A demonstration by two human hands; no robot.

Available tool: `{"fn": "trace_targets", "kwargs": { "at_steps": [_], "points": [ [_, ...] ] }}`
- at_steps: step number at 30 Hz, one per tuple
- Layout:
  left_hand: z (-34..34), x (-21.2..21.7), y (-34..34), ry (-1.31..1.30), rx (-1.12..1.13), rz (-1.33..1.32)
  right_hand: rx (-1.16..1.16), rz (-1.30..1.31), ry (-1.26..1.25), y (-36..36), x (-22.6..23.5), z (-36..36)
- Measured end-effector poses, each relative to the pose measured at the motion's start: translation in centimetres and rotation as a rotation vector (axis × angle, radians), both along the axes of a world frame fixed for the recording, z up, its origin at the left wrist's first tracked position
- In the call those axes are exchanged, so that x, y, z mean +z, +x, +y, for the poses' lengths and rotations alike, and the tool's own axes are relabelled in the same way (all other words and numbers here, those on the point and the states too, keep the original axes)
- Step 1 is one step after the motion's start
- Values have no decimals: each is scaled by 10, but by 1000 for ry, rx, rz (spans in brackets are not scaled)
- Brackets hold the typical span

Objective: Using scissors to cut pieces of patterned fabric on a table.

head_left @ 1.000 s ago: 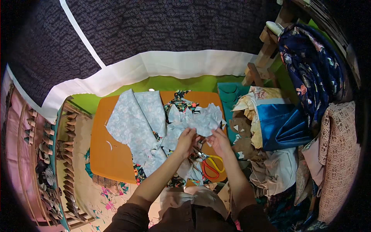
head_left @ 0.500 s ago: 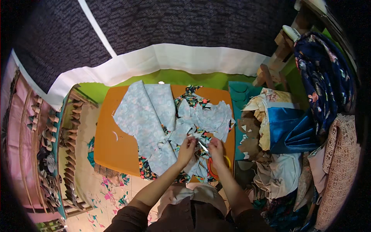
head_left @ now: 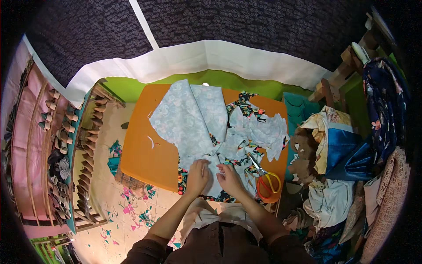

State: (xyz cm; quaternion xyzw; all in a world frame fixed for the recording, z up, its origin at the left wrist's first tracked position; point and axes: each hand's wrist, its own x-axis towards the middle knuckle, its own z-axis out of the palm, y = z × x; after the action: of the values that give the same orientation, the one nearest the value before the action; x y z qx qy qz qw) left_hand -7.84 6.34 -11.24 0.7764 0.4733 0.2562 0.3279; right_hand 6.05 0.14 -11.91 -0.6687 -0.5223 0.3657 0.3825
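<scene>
Brown sleeves at the lower edge, both forearms reaching up to the near side of the orange tabletop (head_left: 145, 154). Left hand (head_left: 198, 176) flat, fingers spread and pressing down on the pale blue cloth (head_left: 193, 119); grip open, nothing pinched. Right hand (head_left: 228, 178) just beside it, fingers loosely extended, palm down on the same cloth; grip also open, holding nothing. Cloth lying across the middle of the tabletop, near edge under both hands, far end reaching toward the green strip (head_left: 220, 79) beyond. Dark flowered fabric (head_left: 244, 105) showing underneath and at the edges. Scissors (head_left: 263, 176) with orange and yellow handles lying on the tabletop just right of the right hand, untouched, blades pointing away. Scraps of coloured fabric (head_left: 136, 207) scattered on the floor to the left. Heap of folded cloths (head_left: 343, 149), blue and cream among them, to the right. Farthest off, dark patterned cloth (head_left: 220, 22) with a white border (head_left: 198, 57).
</scene>
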Motion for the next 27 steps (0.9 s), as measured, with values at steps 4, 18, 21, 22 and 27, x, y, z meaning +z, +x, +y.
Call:
{"fn": "trace_targets", "kwargs": {
  "at_steps": [4,18,21,22,27],
  "points": [
    [17,-3,-36,258,-32,269,10,-365,56,-28,2,9],
    [66,0,-68,-585,-424,-111,-126,-238,11,-81,-25,54],
    [65,-17,-80,-549,-462,-372,-233,-193,75,-70,-11,66],
    [66,-9,-78,-472,-417,-374,-339,-209,167,-55,-10,66],
    [76,-10,-99,-484,-318,-260,-739,-155,253,-21,19,58]
  ]
}}
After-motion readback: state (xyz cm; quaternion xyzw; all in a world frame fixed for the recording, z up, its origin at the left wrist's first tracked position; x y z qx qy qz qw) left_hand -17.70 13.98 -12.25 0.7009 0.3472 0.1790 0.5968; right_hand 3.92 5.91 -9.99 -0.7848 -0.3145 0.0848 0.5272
